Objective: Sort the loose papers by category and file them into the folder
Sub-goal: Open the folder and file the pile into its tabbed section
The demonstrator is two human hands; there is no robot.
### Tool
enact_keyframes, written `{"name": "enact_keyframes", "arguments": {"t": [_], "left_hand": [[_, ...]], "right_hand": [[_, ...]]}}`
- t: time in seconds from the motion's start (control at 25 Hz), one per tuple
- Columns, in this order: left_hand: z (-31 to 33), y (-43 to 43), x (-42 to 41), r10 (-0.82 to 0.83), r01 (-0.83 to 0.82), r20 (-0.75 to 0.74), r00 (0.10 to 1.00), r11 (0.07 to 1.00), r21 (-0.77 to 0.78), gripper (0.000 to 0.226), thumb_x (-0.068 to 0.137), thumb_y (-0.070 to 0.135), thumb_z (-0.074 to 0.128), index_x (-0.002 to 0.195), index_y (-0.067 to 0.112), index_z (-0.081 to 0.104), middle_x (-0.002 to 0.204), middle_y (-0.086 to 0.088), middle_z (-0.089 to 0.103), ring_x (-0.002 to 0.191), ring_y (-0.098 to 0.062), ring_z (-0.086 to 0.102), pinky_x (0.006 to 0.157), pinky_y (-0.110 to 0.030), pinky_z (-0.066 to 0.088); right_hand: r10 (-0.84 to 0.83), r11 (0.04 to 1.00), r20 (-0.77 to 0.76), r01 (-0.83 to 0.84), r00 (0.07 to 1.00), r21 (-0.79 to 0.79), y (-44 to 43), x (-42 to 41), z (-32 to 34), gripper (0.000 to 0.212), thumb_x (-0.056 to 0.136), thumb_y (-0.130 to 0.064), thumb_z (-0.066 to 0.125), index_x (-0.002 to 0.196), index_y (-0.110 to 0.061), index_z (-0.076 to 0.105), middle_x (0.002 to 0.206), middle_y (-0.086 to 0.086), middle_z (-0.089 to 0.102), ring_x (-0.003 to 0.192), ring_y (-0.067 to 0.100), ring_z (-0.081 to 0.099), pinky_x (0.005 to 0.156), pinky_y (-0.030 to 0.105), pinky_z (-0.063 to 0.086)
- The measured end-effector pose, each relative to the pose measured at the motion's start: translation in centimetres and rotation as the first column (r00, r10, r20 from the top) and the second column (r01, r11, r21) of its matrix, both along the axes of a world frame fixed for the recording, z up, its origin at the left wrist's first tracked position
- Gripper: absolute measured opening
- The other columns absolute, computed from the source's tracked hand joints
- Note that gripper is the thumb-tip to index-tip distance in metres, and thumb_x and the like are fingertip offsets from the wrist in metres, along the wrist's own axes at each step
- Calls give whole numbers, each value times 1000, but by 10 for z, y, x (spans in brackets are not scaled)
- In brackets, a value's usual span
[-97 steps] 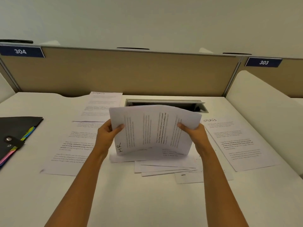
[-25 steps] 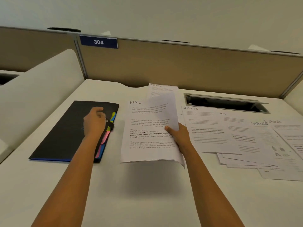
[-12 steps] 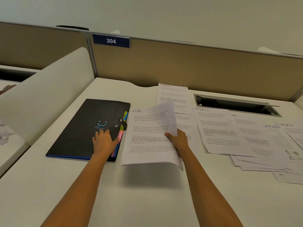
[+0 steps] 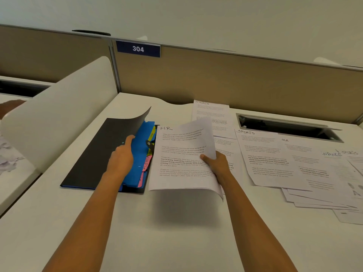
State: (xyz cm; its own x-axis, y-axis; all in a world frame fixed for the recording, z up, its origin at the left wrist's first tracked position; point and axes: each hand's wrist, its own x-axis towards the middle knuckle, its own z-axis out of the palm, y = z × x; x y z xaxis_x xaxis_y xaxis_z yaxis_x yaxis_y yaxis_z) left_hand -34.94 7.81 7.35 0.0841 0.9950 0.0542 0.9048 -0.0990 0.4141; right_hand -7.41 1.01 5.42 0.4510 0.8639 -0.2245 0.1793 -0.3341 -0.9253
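A black folder point(image 4: 94, 156) lies on the desk at the left. My left hand point(image 4: 122, 159) grips its front cover and holds the right edge lifted. Under the cover show blue dividers point(image 4: 140, 154) with yellow and pink tabs. My right hand point(image 4: 216, 165) pinches a small stack of sheets headed "HR" point(image 4: 182, 154), held just above the desk right of the folder. Loose papers marked "SPORTS" point(image 4: 267, 154) and others point(image 4: 330, 173) lie spread at the right. One more "SPORTS" sheet point(image 4: 212, 112) rests at the back.
A curved white side divider point(image 4: 59, 114) stands left of the folder. A tan partition point(image 4: 216, 75) with a "304" label point(image 4: 138, 49) closes the back. A recessed cable slot point(image 4: 284, 126) is open at the back right. Bare desk surface point(image 4: 167, 232) lies in front.
My left hand has lifted the folder's front cover, exposing the blue dividers and tabs. The HR stack stays in my right hand, now closer to the folder.
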Motion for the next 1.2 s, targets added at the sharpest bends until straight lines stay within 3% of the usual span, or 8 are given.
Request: {"name": "enact_keyframes", "arguments": {"t": [0.16,0.28,0.64,0.96,1.08,1.2], "left_hand": [[1,4,-6,-32,32,-49,998,999,-20,53,96,0,33,145,18,29,123,-21,54,103,-35,56,82,-43,47],[4,4,-5,-25,23,-26,999,999,-49,49,98,4,29,145,18,29,125,-20,54,106,-36,55,86,-44,47],[11,4,-9,-67,67,-2,998,992,-111,44,100,13,29,143,19,31,119,-17,57,87,-25,55,77,-38,48],[19,-1,-9,-96,97,14,995,986,-132,43,100,14,29,143,21,33,108,-15,59,79,-20,50,69,-31,41],[22,-3,-8,-106,114,58,993,984,-140,42,100,15,30,141,22,35,94,-7,53,79,-20,50,69,-31,41],[23,-3,-8,-97,106,62,993,983,-151,43,100,15,30,142,21,33,94,-7,54,78,-19,53,70,-33,46]], "right_hand": [[65,998,-30,-65,997,-15,11,-4,13,41,85,-20,67,122,-6,57,119,12,63,93,24,60,77,33,51],[136,989,34,-134,990,-66,25,-12,28,41,83,-17,68,121,-5,58,118,12,64,88,22,59,71,28,49],[200,978,346,-163,917,-132,71,-44,61,36,87,-18,64,119,-3,58,118,15,62,103,33,61,82,32,49],[90,995,335,-74,938,-59,91,-82,49,29,93,-22,55,116,-6,57,118,12,62,102,30,62,77,29,47],[148,989,323,-142,935,-43,89,-102,32,30,95,-21,50,120,-5,54,121,14,60,107,32,58,83,35,46],[261,965,273,-257,926,-53,86,-112,16,37,94,-23,52,126,-6,49,126,15,58,113,33,56,93,40,47]]}}
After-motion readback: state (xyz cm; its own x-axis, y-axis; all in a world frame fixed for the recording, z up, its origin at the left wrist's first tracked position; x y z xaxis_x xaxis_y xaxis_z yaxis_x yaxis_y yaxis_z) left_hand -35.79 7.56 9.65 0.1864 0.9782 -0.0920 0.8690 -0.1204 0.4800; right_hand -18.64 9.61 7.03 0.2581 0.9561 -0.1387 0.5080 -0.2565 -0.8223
